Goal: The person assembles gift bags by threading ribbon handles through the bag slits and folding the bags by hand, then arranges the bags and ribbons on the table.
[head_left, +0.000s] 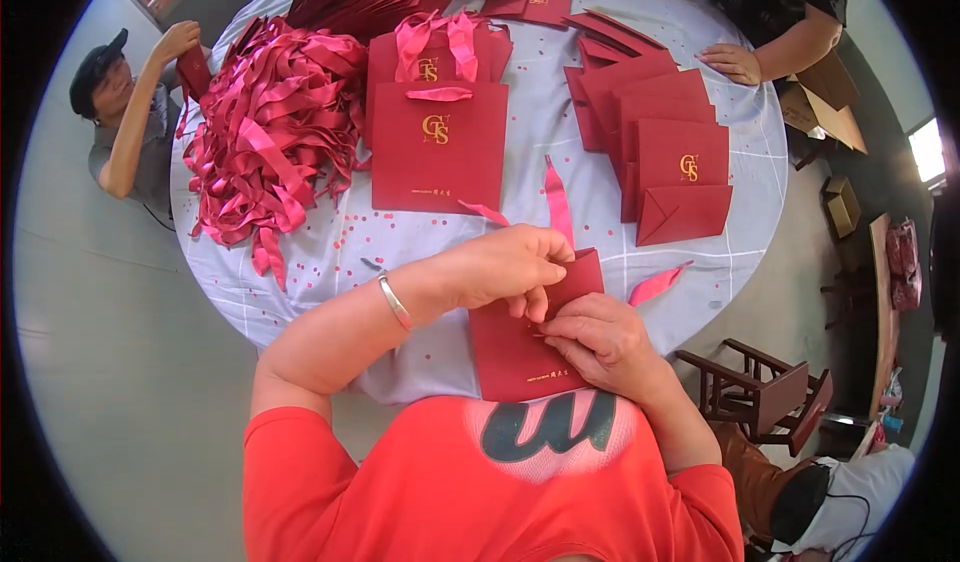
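Dark red paper bag (520, 347) under the hands: matt card stock, smooth, with small gold foil print. Finished bag (438, 147) on the surface: same matt red card, gold glossy emblem. Ribbon pile (270, 132): pink-red satin cloth, shiny. Surface cover (330, 262): pale cloth, smooth, strewn with red paper dots. Bracelet (394, 302): polished metal. Chair (765, 392): dark varnished wood.
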`<state>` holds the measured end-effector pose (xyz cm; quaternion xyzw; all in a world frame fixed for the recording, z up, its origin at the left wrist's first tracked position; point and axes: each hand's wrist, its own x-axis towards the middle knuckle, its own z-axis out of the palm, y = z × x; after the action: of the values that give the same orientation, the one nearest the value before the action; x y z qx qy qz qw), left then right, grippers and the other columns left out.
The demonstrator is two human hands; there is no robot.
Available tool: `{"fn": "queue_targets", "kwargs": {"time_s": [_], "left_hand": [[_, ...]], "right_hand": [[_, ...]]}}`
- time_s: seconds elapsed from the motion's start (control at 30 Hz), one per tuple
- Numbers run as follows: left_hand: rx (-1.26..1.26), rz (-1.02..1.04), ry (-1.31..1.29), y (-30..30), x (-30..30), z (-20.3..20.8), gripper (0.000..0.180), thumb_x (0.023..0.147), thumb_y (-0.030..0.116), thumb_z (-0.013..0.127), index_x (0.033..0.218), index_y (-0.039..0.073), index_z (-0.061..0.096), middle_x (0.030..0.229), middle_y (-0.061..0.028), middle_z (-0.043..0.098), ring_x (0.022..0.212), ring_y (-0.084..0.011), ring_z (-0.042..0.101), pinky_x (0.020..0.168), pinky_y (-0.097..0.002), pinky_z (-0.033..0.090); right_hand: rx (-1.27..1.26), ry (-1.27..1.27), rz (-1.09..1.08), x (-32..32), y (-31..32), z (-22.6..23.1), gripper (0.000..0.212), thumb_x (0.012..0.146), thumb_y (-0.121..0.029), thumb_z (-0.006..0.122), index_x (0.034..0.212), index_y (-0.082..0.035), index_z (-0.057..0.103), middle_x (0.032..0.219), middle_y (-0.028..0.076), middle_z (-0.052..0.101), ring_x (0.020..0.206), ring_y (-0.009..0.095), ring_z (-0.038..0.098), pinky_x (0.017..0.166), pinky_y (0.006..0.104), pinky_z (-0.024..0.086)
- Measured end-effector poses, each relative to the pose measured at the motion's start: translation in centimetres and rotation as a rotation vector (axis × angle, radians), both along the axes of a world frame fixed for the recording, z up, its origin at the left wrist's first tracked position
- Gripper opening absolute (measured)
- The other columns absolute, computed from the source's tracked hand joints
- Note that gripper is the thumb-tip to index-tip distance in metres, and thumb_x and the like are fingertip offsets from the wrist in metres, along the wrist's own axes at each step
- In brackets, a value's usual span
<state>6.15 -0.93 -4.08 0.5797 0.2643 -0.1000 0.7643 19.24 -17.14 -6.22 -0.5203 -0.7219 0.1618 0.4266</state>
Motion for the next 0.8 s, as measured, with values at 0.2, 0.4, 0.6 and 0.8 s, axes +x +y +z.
{"fn": "queue_targets", "kwargs": {"time_s": [0.2,0.4,0.6,0.8], "left_hand": [[-0.077,-0.061,-0.018,0.7,-0.2,0.5,0.023,0.100,0.011,0.047,0.119,-0.001,0.048,0.086,-0.0038,0.059,0.058,-0.0088,0.063,0.044,-0.0190,0.044],[-0.093,-0.114,0.000,1.0,-0.6,1.4,0.026,0.099,0.010,0.045,0.122,-0.002,0.048,0.088,-0.0063,0.061,0.061,-0.0113,0.067,0.044,-0.0188,0.044],[0.073,-0.055,0.011,0.6,-0.5,0.7,0.034,0.098,0.006,0.044,0.129,-0.007,0.047,0.088,-0.0089,0.063,0.060,-0.0137,0.068,0.044,-0.0205,0.044],[0.069,-0.002,0.032,0.5,-0.3,0.5,0.033,0.097,0.005,0.044,0.127,-0.008,0.049,0.088,-0.0094,0.063,0.061,-0.0149,0.069,0.044,-0.0215,0.047]], "right_hand": [[0.025,-0.007,-0.005,0.0,-0.2,-0.2,0.017,0.071,-0.002,0.077,0.087,-0.004,0.069,0.083,0.007,0.066,0.075,0.024,0.065,0.065,0.0343,0.052],[0.015,0.001,-0.031,0.0,-0.3,-0.1,0.019,0.071,0.000,0.076,0.088,-0.003,0.069,0.083,0.009,0.066,0.075,0.025,0.064,0.065,0.0350,0.052],[-0.110,0.251,-0.104,0.3,-0.6,0.5,0.017,0.076,0.004,0.074,0.091,0.000,0.070,0.082,0.011,0.068,0.072,0.022,0.066,0.061,0.0308,0.051],[-0.039,0.290,-0.385,0.1,-0.5,0.2,0.014,0.076,0.004,0.075,0.088,0.000,0.070,0.082,0.011,0.069,0.070,0.019,0.067,0.062,0.0275,0.051]]}}
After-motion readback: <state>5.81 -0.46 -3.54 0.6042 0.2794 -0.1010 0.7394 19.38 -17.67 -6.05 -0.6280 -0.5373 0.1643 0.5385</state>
